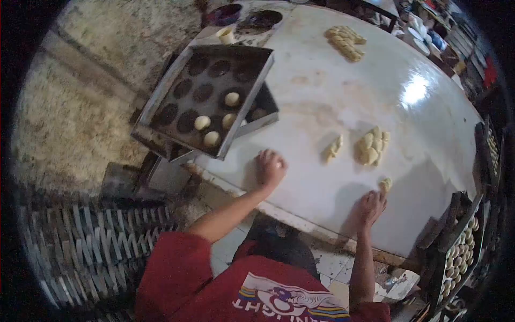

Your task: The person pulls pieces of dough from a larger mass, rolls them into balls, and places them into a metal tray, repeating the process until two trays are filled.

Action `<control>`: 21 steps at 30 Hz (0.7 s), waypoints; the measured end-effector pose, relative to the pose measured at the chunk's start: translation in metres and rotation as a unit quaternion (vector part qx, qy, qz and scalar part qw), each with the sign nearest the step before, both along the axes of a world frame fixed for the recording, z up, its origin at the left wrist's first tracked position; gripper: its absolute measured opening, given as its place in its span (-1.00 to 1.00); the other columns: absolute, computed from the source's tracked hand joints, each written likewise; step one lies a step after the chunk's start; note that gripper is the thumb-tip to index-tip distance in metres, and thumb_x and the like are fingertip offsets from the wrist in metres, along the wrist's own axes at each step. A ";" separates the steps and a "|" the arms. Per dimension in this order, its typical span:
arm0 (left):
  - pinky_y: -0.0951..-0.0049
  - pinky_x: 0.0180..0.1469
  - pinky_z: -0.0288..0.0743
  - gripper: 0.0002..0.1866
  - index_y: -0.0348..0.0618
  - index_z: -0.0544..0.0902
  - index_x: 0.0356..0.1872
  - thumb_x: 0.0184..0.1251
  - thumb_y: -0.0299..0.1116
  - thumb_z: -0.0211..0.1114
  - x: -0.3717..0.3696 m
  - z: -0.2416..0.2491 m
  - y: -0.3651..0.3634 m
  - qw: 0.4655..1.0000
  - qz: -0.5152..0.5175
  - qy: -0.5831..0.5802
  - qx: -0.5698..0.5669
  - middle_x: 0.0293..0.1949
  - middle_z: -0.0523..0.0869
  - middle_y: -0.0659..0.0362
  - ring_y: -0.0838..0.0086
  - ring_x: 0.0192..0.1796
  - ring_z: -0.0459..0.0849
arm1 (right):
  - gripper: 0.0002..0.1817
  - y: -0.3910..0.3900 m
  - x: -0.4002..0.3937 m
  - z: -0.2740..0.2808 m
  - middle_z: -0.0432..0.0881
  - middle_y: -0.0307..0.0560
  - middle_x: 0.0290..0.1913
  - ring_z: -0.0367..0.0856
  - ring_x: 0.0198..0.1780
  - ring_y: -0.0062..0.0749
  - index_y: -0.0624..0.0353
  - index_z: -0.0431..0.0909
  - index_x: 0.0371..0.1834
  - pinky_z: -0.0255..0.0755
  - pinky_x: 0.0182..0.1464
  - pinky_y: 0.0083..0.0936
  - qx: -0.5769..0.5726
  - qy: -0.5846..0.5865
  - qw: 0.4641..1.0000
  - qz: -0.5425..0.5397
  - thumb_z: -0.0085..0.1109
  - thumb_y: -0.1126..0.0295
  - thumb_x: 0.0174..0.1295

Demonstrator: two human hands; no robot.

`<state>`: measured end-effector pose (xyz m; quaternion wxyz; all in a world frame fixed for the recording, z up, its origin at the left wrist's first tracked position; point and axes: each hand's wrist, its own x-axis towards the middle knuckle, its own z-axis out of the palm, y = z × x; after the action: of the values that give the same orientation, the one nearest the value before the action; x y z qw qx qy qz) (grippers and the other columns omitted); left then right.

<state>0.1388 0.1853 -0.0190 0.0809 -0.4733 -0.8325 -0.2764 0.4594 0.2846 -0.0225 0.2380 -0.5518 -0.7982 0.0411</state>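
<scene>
My left hand [272,168] rests on the white tabletop [306,193] near its front edge, fingers curled down; whatever lies under them is hidden. Further right, my right hand [371,208] is also curled against the table, its palm side out of sight. Just beyond its fingertips sits a small lump of dough [385,184], touching or nearly touching them. Past that lies a cluster of dough pieces [372,146], with a narrow strip of dough [333,149] to its left. A metal tray [182,110] with round hollows stands left of my left hand, several dough balls [211,139] in it.
At the table's far side lies a larger plaited-looking dough heap [346,42]. The tray overlaps another metal pan [263,110]. A pale cup [226,35] stands behind it. On the right, a rack tray [459,257] holds many round pieces. Stacked dark slats [91,241] fill the lower left.
</scene>
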 end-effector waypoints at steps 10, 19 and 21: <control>0.15 -0.04 0.45 -0.78 -0.17 0.60 -0.33 -0.09 -0.44 0.27 0.019 0.027 -0.047 0.896 -0.324 -0.232 -0.195 -0.28 0.56 0.03 0.15 -0.15 0.54 | -0.82 -0.055 -0.030 -0.007 0.53 0.04 -0.17 0.44 -0.05 -0.02 0.12 0.53 -0.27 0.33 0.00 -0.14 0.071 -0.064 0.994 0.049 0.14 0.47 0.00; 0.33 -0.01 0.46 -0.70 -0.19 0.63 -0.18 0.03 -0.34 0.40 -0.240 0.208 -0.111 0.887 -0.346 -0.295 -0.077 -0.19 0.62 0.05 0.18 -0.11 0.60 | -0.78 -0.060 -0.079 0.002 0.50 0.09 -0.16 0.45 -0.07 0.03 0.16 0.54 -0.24 0.33 0.01 -0.14 -0.075 0.026 0.985 -0.150 0.15 0.40 0.00; 0.29 0.03 0.43 -0.64 -0.23 0.61 -0.19 0.03 -0.24 0.41 -0.284 0.201 -0.117 0.926 -0.238 -0.273 -0.111 -0.15 0.57 0.02 0.17 -0.03 0.56 | -0.75 -0.070 -0.077 0.011 0.53 0.06 -0.14 0.50 -0.12 -0.10 0.18 0.54 -0.22 0.39 -0.08 -0.24 -0.069 0.030 0.992 -0.099 0.19 0.39 0.01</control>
<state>-0.1450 0.0679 0.1824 -0.2707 -0.5695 -0.7109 -0.3116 0.3823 0.2145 -0.0114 0.2258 -0.6416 -0.7277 0.0887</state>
